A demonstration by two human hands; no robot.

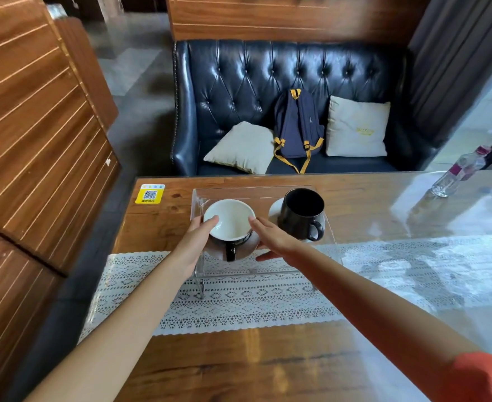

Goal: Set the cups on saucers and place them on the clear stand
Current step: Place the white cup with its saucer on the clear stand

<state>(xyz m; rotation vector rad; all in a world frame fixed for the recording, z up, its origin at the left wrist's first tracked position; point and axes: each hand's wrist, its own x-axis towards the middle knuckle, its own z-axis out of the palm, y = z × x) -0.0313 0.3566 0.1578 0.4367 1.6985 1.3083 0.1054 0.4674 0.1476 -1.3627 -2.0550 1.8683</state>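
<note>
Second pairing under way. Over the left part of the clear acrylic stand (323, 224), a white-lined cup with a black outside and black handle (231, 220) sitting on a glossy dark round saucer (246, 247), handle turned toward the wearer. Left hand (197, 237) clasped on the saucer's left edge, thumb (212, 220) up against the cup rim. Right hand (273, 237) cupped on the saucer's right edge, fingers (253, 220) touching the rim, thumb below. Whether the saucer rests fully on the stand or hangs just above: impossible to tell. To the right on the same stand, the tall black mug with a loop handle (301, 213) already set on its white round saucer (276, 210), near but apart from the held pair.

Stand itself straddling the white lace runner (239, 306) on the glossy wooden worktop (268, 367).

Probably the last step: seating, then letting go. Needed next: level lowering, saucer wholly inside the stand's front lip, clear of the mug's saucer, both hands released together and drawn back low to spare the cup.
</note>
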